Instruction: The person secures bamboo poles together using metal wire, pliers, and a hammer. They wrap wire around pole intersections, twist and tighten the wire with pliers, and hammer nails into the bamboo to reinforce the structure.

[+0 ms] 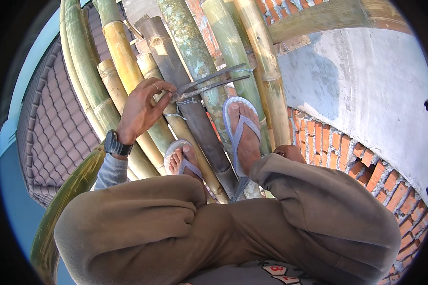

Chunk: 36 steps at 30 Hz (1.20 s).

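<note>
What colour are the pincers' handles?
The pincers' handles are dark grey, best seen in the head view.

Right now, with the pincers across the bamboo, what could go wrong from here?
The pincers might slip into a gap if nudged, since they lie across rounded bamboo poles with openings between them. The flip-flops could slide, as they rest on those curved surfaces. The left hand, close to the pincers and the thin wire tied around the poles, might get pinched or pricked.
</note>
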Each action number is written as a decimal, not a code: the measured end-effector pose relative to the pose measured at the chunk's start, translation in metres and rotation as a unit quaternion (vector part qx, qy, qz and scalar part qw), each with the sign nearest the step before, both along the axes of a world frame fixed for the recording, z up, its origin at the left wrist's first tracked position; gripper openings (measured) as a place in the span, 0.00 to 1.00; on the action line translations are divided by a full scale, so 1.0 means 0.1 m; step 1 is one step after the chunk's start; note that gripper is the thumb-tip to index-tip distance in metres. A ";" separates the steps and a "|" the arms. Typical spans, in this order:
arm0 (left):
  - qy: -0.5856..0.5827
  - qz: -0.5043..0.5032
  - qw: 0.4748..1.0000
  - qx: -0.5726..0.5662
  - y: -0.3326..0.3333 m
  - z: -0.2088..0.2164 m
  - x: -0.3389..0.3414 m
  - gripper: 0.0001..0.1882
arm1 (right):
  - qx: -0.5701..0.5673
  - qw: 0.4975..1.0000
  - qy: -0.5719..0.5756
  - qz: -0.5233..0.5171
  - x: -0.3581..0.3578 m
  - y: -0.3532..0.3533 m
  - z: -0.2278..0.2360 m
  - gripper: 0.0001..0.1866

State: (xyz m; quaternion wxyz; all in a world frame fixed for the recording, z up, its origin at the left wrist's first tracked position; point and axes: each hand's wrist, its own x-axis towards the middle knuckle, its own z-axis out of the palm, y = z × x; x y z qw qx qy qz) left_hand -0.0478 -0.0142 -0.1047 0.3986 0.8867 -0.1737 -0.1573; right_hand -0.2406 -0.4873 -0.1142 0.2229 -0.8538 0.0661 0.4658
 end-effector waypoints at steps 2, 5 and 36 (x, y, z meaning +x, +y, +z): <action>0.001 0.007 1.000 0.002 0.03 0.01 -0.01 0.10 | 0.032 0.998 -0.036 0.047 -0.06 -0.07 -0.08 0.25; 0.004 0.015 1.000 0.011 0.05 0.01 -0.02 0.09 | 0.080 0.980 -0.067 0.167 -0.10 -0.21 -0.17 0.25; 0.036 0.033 0.999 -0.013 0.26 0.08 -0.26 0.09 | 0.098 0.995 0.000 0.014 -0.11 -0.37 -0.08 0.10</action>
